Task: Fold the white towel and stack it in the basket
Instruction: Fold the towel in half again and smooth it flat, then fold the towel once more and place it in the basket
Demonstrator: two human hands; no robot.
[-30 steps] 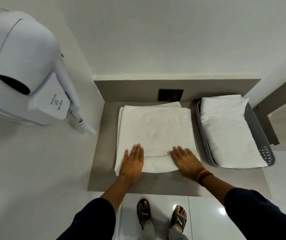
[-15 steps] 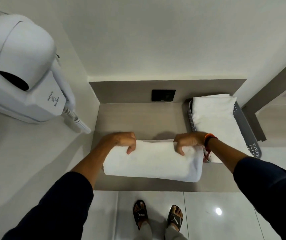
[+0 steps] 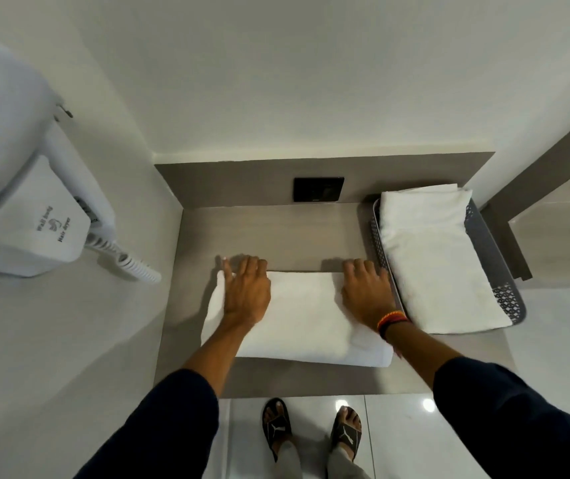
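A white towel (image 3: 306,319) lies folded into a narrow rectangle on the grey-brown counter (image 3: 269,236), near its front edge. My left hand (image 3: 247,292) rests flat on the towel's left end, fingers spread toward the far edge. My right hand (image 3: 366,292) lies flat on the right end, a beaded band at its wrist. Just right of the towel stands a grey perforated basket (image 3: 494,257), holding another folded white towel (image 3: 435,257) that fills it and overhangs its front rim.
A white wall hair dryer (image 3: 24,202) with a coiled cord (image 3: 128,261) hangs on the left wall. A black socket plate (image 3: 318,189) sits on the counter's back panel. Below the counter edge my sandalled feet (image 3: 311,432) stand on glossy floor tiles.
The towel's far half was brought toward me and folded over, making a narrow rectangle. Both hands gripped the fold half a second ago; they now press flat on the towel.
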